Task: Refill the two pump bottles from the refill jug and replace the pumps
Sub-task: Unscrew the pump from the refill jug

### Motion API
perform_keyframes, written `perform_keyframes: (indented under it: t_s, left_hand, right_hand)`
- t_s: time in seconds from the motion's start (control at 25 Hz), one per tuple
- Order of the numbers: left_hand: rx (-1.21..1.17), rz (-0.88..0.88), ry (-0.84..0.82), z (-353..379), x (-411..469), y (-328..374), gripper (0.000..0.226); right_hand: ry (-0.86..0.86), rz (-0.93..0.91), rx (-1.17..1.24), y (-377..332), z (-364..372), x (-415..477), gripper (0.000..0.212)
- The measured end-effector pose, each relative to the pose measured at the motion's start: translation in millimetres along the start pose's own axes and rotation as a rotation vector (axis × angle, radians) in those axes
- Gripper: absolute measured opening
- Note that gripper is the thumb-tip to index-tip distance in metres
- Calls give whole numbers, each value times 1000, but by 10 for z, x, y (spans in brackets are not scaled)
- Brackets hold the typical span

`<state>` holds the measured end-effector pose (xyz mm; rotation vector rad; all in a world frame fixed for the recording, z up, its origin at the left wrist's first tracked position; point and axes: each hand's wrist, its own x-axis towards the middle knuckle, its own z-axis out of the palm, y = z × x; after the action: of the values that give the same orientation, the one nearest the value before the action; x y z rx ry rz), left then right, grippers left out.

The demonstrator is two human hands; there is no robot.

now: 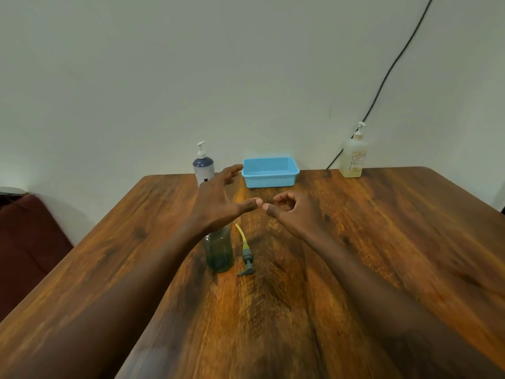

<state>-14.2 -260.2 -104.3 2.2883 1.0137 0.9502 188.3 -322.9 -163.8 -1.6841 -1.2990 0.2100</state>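
Wooden table (382, 242) fills the view. Over its centre, left hand (218, 203) hovers with fingers spread, gripping nothing. Right hand (293, 212) is loosely curled, also gripping nothing. Blue basket (270, 181) at twelve o'clock. Pale bottle (354, 160) at two, pump on, yellowish liquid low. White bottle (203, 166) at eleven, contents unseen. Green bottle (220, 253) at centre, level unclear, with a loose pump (247, 258) at its three.

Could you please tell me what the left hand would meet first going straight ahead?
The left hand would likely meet the light blue perforated plastic basket; depth is unclear.
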Motion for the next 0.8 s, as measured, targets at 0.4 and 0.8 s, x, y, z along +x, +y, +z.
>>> perform_keyframes:
  t_s: [0.4,0.8]
  left_hand:
    - [8,95,-121,1093,1149,668,90]
    - [22,25,-188,2531,2541,878,89]
  right_hand:
    - [234,155,46,667,-787,668,50]
    - [536,342,11,1965,-1249,1954,43]
